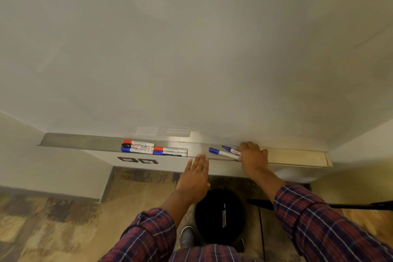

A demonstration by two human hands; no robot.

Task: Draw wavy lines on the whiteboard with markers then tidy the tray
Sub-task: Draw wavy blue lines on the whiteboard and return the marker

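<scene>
The whiteboard (191, 49) looked blank. Its metal tray (85, 141) held five capped markers (138, 146). The right hand (253, 156) gripped two blue markers (224, 153); the left hand (195, 174) lay flat-fingered.

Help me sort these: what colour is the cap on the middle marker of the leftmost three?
Black; the middle marker shows best in the head view.

Just one camera here, strapped to my head, wide-angle so the edges bend. It faces the whiteboard (191, 49) from close up and tilts down. The board fills the top, the tray (85, 141) runs across the middle, and the floor (53, 219) and my sleeves (319, 223) sit along the bottom.
</scene>
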